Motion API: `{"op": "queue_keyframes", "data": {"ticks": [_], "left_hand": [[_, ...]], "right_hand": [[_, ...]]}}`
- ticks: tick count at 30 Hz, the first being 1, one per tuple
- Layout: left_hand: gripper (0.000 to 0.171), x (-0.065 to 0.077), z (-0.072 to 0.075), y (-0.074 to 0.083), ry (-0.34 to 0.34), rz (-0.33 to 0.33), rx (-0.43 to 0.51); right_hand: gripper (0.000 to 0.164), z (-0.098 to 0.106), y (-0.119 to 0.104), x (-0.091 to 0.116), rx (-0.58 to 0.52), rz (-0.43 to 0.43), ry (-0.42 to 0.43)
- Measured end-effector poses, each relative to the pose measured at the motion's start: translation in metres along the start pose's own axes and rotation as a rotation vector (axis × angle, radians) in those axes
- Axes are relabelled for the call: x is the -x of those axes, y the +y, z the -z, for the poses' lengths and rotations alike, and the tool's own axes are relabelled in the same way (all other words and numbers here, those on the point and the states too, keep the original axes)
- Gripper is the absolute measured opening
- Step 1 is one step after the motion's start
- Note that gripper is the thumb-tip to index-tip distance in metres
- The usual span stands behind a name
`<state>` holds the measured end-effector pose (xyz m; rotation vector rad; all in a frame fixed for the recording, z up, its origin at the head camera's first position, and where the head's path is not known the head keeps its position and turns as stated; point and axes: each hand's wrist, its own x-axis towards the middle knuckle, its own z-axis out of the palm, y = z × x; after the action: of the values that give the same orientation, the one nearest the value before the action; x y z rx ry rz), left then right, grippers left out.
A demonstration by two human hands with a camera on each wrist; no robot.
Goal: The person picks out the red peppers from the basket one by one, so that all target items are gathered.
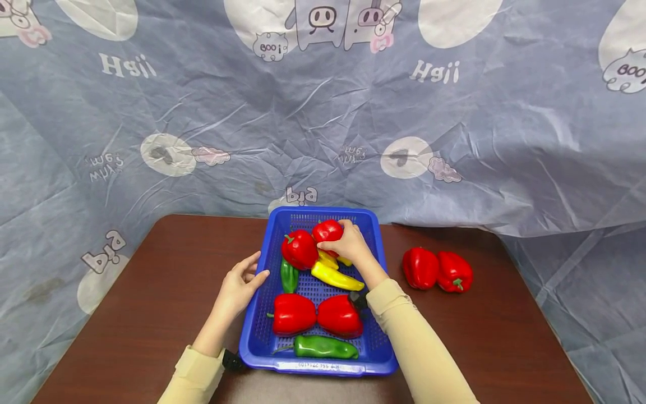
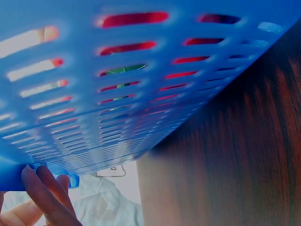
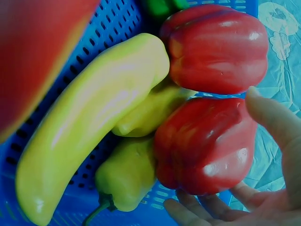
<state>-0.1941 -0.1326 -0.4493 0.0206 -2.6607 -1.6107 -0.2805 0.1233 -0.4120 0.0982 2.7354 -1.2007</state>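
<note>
A blue plastic basket [image 1: 250, 320] holds red bell peppers, yellow peppers and green peppers. My right hand [image 1: 348, 244] reaches into its far part and grips a red bell pepper [image 1: 327, 230], thumb on one side and fingers on the other in the right wrist view. Against that pepper's left side is another red bell pepper [image 1: 301, 250]. A long yellow pepper [image 1: 337, 277] lies just nearer, with more yellow ones partly hidden behind it. My left hand [image 1: 237, 285] is at the basket's left rim, its thumb and forefinger tips touching the rim, fingers loosely bent.
Two red bell peppers [image 1: 420, 268] lie side by side on the brown table [image 1: 484, 336], right of the basket. Nearer in the basket are two more red bell peppers [image 1: 294, 315] and a long green pepper [image 1: 325, 347]. A printed cloth [image 1: 313, 123] hangs behind the table.
</note>
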Motion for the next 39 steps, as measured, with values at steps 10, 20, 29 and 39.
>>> {"op": "queue_keyframes", "data": {"ticks": [10,20,29,39], "left_hand": [[0.056,0.000,-0.001,-0.001,0.000,0.006,-0.001],[0.056,0.000,-0.002,-0.001,0.004,0.010,0.013],[0.056,-0.001,-0.002,-0.001,0.006,0.006,0.017],[0.056,0.000,-0.001,-0.001,0.007,0.000,0.008]], "right_hand": [[0.080,-0.007,0.002,-0.001,0.095,0.024,0.034],[0.076,0.001,0.000,0.004,0.091,-0.002,0.031],[0.076,0.015,0.002,0.007,0.004,-0.020,0.018],[0.081,0.032,0.007,0.019,-0.151,-0.017,0.011]]}}
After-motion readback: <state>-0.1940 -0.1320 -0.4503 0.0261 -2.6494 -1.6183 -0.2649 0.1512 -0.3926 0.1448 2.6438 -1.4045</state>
